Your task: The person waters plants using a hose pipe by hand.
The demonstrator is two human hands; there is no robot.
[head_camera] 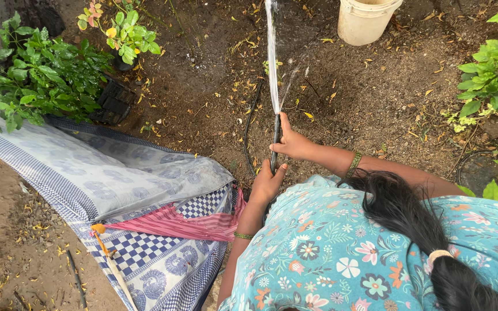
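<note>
A thin black hose (275, 138) is gripped by both hands. The right hand (291, 144) is closed around it near the open end, with the thumb pressed at the mouth, and the left hand (267, 183) is closed on it just below. A jet of water (272, 52) is sent forward over the dark wet soil (203, 86). The watering step appears to be in hand. For the next move, a steady thumb pressure and a slow turn toward the green plants (41, 75) would probably be needed. A patterned cloth (116, 173) is spread at the left, and a pale bucket (364, 20) is standing far ahead.
</note>
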